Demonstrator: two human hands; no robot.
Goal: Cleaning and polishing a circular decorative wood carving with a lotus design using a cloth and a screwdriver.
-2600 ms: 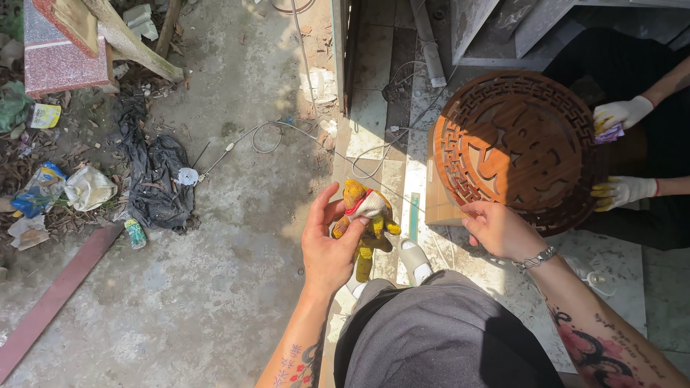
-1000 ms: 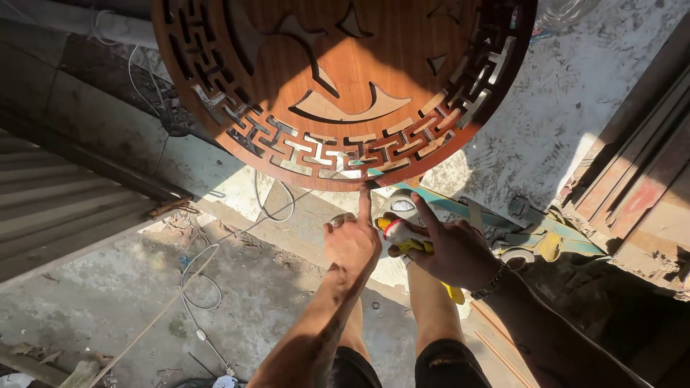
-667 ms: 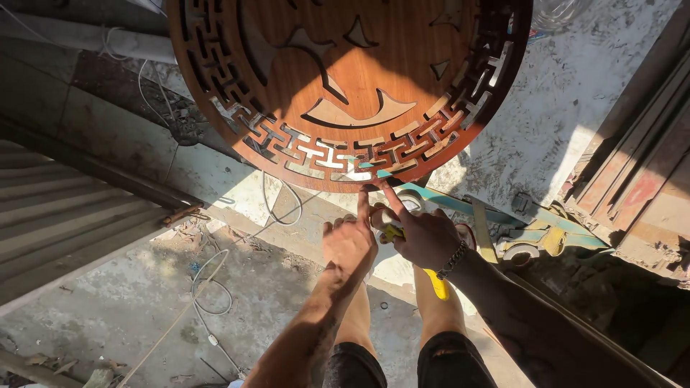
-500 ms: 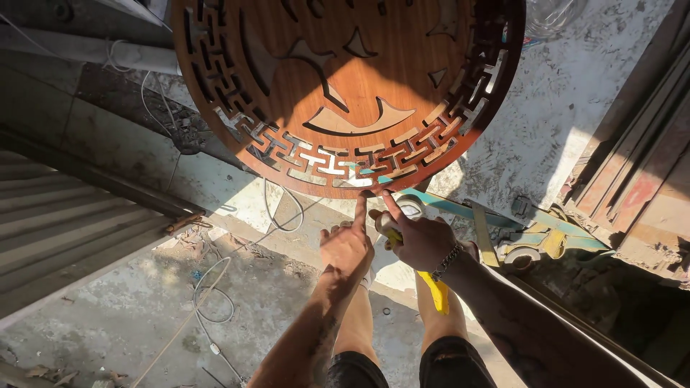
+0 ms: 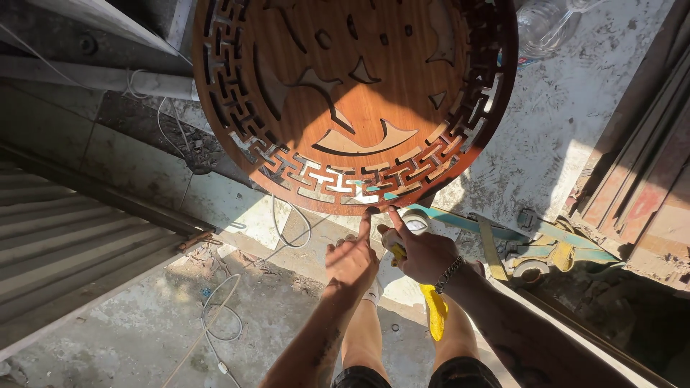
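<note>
At the bottom rim of the round carved panel (image 5: 356,100), both hands meet just below the fretwork border. The left hand (image 5: 350,260) has its index finger stretched up, the tip touching or all but touching the panel's lower edge, the other fingers curled in. The right hand (image 5: 424,253) sits just beside it, index finger also raised toward the rim, the rest of the fingers wrapped round a yellow tool (image 5: 433,309) whose long axis runs down and away from the panel, past the wrist with its bracelet (image 5: 450,274). The panel lies straight above and ahead of both fingertips, filling the upper view; the two hands are about equally near, the left perhaps a shade closer. A white tape roll (image 5: 415,220) shows just behind the right hand. A clear plastic bottle (image 5: 548,25) lies at top right, its label too small to make out. White cable (image 5: 224,316) loops over the concrete floor (image 5: 144,338) at lower left.
</note>
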